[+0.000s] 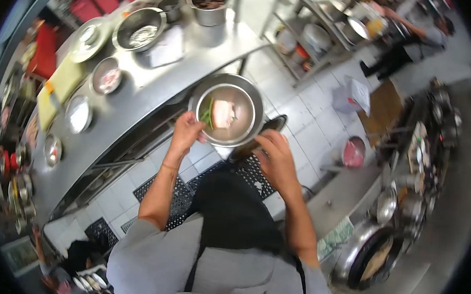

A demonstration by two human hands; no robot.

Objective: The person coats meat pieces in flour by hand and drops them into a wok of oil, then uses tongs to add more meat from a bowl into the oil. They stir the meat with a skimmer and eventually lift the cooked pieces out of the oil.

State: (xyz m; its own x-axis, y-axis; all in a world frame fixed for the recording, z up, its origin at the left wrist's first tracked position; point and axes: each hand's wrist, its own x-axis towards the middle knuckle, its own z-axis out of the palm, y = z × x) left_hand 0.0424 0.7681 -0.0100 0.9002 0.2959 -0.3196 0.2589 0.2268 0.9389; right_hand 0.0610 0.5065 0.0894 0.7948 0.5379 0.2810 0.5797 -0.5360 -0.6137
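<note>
A round metal bowl is in front of me, containing a pale slab of meat, probably pork belly, and green vegetable pieces. My left hand is closed on the bowl's near left rim, its thumb reaching over the edge. Just off the near right side of the bowl is my right hand. Its thumb and fingers are apart and bent, with nothing visible between them; whether a fingertip touches the rim is hard to see. Behind that hand, a dark round object shows partly.
Along the left runs a steel counter with a large bowl, smaller bowls, a pot and a yellow-green cutting board. A wok sits at the right. Black perforated mats lie underfoot. Other people work nearby.
</note>
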